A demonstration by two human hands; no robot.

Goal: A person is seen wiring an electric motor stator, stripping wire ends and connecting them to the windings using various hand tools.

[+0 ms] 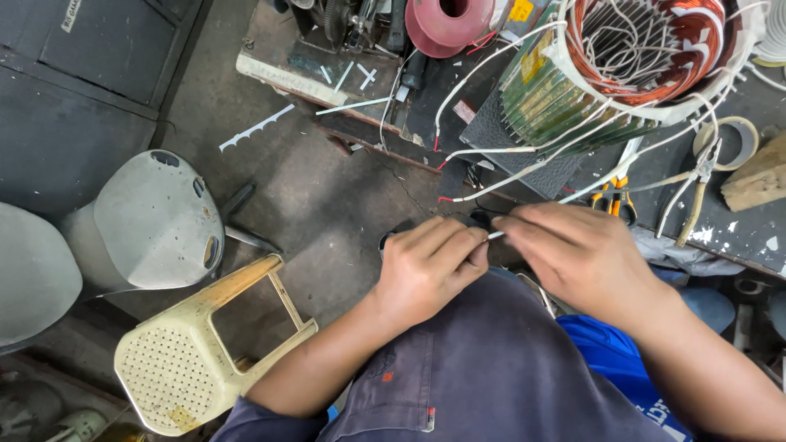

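Both hands meet at the centre of the frame over one white lead wire (494, 235): the left hand (426, 266) pinches its free end between closed fingertips, and the right hand (577, 254) is closed on the same wire just beside it, at three o'clock of the left. The lead runs up toward one o'clock into a motor stator (630, 69), whose copper windings already sit in the slots and are laced with white cord, which suggests the winding itself is done. Several other sleeved leads (491, 151) hang loose from the stator with bare red tips, so the work on the lead ends appears only partly through, with this wire in hand and the rest apparently untouched. The stator rests on a dark, paint-flecked workbench (737, 225) at twelve to three o'clock. On it lie yellow-handled cutters (616, 196), a pair of pliers (696, 200), a roll of tape (733, 141), a wooden block (757, 180) and, at twelve o'clock, a red spool (450, 23). The person sits in grey-blue work clothes above a stained concrete floor (327, 196). At eight o'clock a cream plastic stool (205, 352) lies tipped on its side, beside a grey stool (155, 221) at nine o'clock; strips of white insulation paper (255, 129) litter the ground at eleven.
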